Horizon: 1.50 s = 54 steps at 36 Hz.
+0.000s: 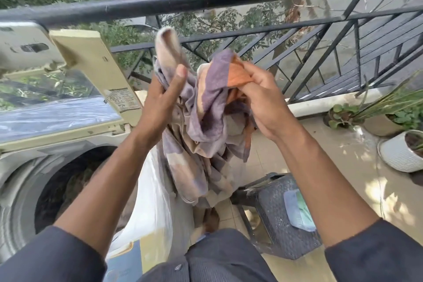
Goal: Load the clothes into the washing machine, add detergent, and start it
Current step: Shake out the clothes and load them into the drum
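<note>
We hold a purple, beige and orange garment (206, 121) up in front of us, to the right of the washing machine (27, 167), whose lid (91, 71) stands raised. Our left hand (162, 96) curls its grip round one bunched edge, thumb up; our right hand (263, 96) pinches the orange part. The cloth hangs above a white bag (151, 201), beside a dark stool (274, 213) carrying a small packet (299, 210).
</note>
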Each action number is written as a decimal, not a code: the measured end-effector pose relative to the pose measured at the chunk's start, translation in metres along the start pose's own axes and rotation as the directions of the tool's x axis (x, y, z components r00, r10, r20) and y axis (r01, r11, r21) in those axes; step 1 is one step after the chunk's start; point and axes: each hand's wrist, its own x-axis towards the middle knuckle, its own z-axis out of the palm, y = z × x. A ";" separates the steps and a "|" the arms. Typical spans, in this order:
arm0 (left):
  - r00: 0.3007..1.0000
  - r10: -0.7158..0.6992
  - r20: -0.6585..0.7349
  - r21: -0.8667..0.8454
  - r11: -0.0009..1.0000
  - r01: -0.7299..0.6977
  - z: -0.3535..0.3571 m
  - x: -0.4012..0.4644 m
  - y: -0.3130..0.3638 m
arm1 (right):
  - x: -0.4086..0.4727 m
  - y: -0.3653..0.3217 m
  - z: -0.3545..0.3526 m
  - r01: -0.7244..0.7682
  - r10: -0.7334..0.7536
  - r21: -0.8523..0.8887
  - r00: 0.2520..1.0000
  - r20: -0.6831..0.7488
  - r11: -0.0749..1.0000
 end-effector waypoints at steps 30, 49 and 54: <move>0.962 0.195 -0.192 0.046 0.981 -0.190 -0.006 0.004 0.001 | -0.002 0.173 -0.050 -0.514 0.641 -0.670 0.764 -0.073 0.536; 0.958 -0.096 -0.270 0.426 0.880 0.209 -0.020 -0.028 -0.070 | -0.020 0.056 -0.032 -0.292 0.274 0.016 0.878 -0.392 0.956; 0.928 -0.157 -0.337 0.233 0.941 0.244 -0.012 -0.023 -0.067 | -0.030 0.008 0.000 -0.199 0.228 0.144 0.945 -0.232 0.969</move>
